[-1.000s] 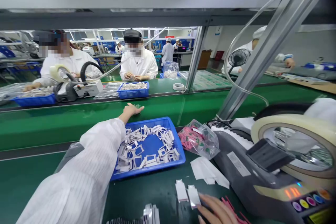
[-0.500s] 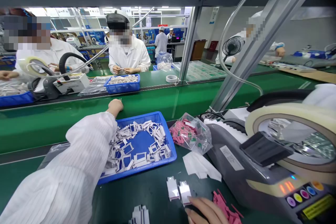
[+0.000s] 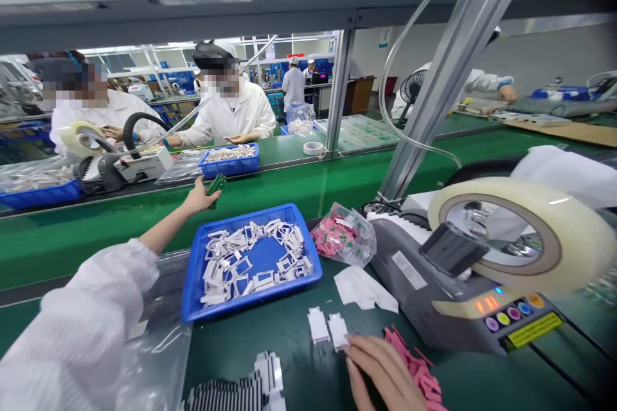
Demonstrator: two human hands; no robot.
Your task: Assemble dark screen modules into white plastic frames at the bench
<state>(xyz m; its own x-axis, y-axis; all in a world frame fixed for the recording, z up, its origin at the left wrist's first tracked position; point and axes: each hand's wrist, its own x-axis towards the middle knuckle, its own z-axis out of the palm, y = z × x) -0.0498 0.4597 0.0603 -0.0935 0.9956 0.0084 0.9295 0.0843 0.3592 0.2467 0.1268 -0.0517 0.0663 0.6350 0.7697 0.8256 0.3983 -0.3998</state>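
Dark green strip [image 3: 216,185], too small in the head view to identify, seems pinched in the left hand [image 3: 197,199], which reaches out over the green conveyor belt [image 3: 91,247], past the far left corner of the blue plastic tray [image 3: 193,282]. White die-cut frames [image 3: 255,263] lie loose in that tray, heaped around its walls with the blue floor showing at the middle. The tray sits near the far edge of the dark green worktop [image 3: 289,359].

The hands are well apart. The right hand [image 3: 383,372] lies near the worktop's near edge, holding nothing that shows. Its fingertips [image 3: 354,341] are just beside, perhaps touching, two small white pieces [image 3: 328,327]. Loose pink strips [image 3: 412,366] lie on its other side, with a tape dispenser [image 3: 434,282] and a plastic bag of pink pieces [image 3: 343,237] beyond. A striped stack of pieces [image 3: 231,395] stands at the near edge.

Across the belt, a co-worker [image 3: 231,99] works behind another blue tray [image 3: 229,160].

A loosened pinch could drop the strip onto the belt, where it could be carried off. A careless shift of the right hand could push the white pieces into the pink strips.
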